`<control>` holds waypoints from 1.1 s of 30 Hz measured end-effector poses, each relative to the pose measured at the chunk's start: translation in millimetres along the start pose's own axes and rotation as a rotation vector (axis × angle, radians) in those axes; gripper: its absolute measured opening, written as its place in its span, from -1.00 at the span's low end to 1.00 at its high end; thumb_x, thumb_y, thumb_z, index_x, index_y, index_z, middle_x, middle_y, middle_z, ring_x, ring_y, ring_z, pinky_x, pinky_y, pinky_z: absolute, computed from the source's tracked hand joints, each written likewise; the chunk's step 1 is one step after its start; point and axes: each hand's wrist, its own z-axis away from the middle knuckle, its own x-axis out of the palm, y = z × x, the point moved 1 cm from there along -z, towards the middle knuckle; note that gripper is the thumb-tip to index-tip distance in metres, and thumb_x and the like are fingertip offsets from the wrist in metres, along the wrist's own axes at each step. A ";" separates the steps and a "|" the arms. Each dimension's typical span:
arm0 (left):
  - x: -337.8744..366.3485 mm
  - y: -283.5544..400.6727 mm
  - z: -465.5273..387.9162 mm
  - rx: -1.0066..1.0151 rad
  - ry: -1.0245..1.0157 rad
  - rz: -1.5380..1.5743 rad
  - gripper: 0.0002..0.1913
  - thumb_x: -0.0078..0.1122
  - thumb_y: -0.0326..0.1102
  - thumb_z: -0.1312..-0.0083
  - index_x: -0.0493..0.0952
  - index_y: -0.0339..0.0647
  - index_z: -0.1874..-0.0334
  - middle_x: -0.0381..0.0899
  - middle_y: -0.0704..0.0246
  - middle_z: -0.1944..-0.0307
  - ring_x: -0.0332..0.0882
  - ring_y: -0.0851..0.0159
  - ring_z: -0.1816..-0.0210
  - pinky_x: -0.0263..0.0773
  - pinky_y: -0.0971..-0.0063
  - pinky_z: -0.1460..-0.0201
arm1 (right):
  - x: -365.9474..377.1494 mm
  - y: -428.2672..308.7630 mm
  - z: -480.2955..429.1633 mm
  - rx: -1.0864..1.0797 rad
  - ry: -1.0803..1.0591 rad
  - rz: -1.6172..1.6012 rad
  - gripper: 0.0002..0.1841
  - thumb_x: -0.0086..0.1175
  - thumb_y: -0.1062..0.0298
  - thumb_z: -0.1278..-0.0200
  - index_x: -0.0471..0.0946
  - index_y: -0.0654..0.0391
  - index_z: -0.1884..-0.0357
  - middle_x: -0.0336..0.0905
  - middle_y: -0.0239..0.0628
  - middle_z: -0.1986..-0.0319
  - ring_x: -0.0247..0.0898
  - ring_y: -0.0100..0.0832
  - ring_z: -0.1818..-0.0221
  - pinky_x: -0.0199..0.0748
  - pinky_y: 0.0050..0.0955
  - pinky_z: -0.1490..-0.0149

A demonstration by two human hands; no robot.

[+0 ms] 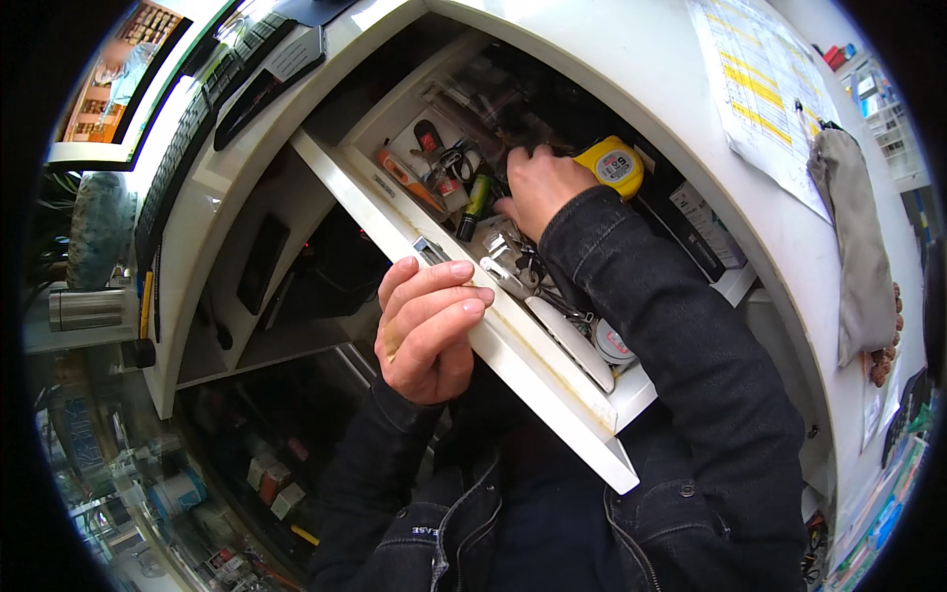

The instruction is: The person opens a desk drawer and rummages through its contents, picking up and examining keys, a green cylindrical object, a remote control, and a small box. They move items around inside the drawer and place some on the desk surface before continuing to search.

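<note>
A white drawer (551, 411) stands pulled out from under the desk. My left hand (429, 325) grips its front panel, fingers bent across the top edge and thumb hidden. Inside the drawer is my right hand (544, 189), its fingertips out of sight among the contents, so what they touch cannot be told. Beside the right wrist lies a yellow tape measure (615, 169). To the left of that hand are a green-and-black tube (475, 207), an orange-handled tool (410, 181) and a black-and-red key fob (427, 137). A long off-white object (570, 344) rests along the drawer's front.
The white desktop (614, 44) curves around the drawer. On it are a keyboard (192, 122) and monitor (118, 81) at left, printed sheets (762, 89) and a grey pouch (851, 237) at right. Open shelves (259, 266) stand left of the drawer, with a glass case (148, 481) lower left.
</note>
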 end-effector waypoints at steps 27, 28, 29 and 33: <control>-1.5 -1.4 1.1 0.009 -0.023 0.001 -0.79 0.17 -0.63 -0.33 0.61 -0.15 0.09 0.79 0.36 0.20 0.72 0.15 -0.05 0.26 0.23 -0.47 | 8.6 0.3 5.2 -0.492 0.102 -0.172 -0.79 0.13 0.59 -0.15 0.62 0.11 0.18 0.55 -0.29 0.04 0.59 -0.12 0.05 0.64 -0.21 0.00; -1.3 -1.1 1.4 0.008 -0.023 0.003 -0.80 0.17 -0.62 -0.34 0.61 -0.15 0.09 0.79 0.36 0.20 0.72 0.15 -0.06 0.26 0.23 -0.47 | 10.6 0.5 6.3 -0.493 0.143 -0.113 -0.81 0.16 0.58 -0.13 0.62 0.12 0.20 0.55 -0.30 0.03 0.57 -0.17 0.00 0.64 -0.23 -0.04; -1.3 -0.7 1.6 0.006 -0.027 -0.001 -0.80 0.16 -0.62 -0.34 0.61 -0.15 0.09 0.79 0.36 0.19 0.72 0.15 -0.06 0.26 0.23 -0.47 | 13.2 0.8 6.1 -0.468 0.084 -0.072 -0.81 0.17 0.57 -0.12 0.62 0.13 0.20 0.55 -0.29 0.03 0.57 -0.17 0.01 0.64 -0.23 -0.04; -2.2 -0.4 0.7 0.009 -0.040 -0.009 -0.81 0.13 -0.61 -0.36 0.61 -0.16 0.08 0.79 0.35 0.19 0.72 0.14 -0.06 0.26 0.22 -0.47 | 9.0 9.1 4.7 -0.493 0.131 -0.094 -0.77 0.25 0.50 -0.10 0.59 0.16 0.16 0.55 -0.20 0.08 0.58 -0.17 0.05 0.62 -0.22 0.01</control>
